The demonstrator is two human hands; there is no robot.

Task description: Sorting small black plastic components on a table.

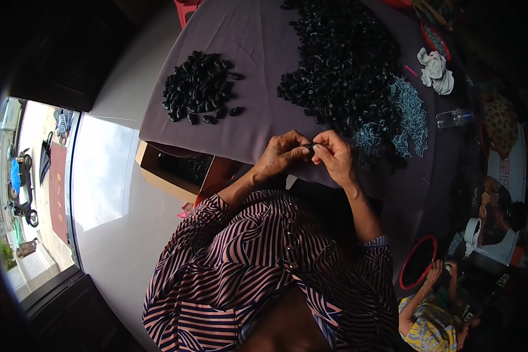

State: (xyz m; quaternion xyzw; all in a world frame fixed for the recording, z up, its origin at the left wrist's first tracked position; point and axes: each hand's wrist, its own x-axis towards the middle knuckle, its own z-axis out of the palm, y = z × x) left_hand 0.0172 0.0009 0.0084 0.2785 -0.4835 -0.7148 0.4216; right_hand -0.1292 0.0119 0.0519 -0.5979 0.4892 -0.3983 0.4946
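Note:
Both my hands meet over the near edge of a cloth-covered table (246, 126). My left hand (280, 154) pinches one end of a small black ribbed piece (309, 148), and my right hand (334, 155) pinches its other end. Any smaller part between the fingertips is hidden. Beyond my hands spreads a large heap of similar black pieces (340, 64). A smaller pile of black pieces (198, 85) lies to the left. Beside the large heap, close to my right hand, are many tiny light-blue parts (409, 111).
A cardboard box (167, 186) holding black pieces stands below the table's left edge. To the right are a crumpled white cloth (435, 70), a clear plastic bottle (454, 118) and a red-rimmed basin (418, 262). Other people (431, 320) work along the right side.

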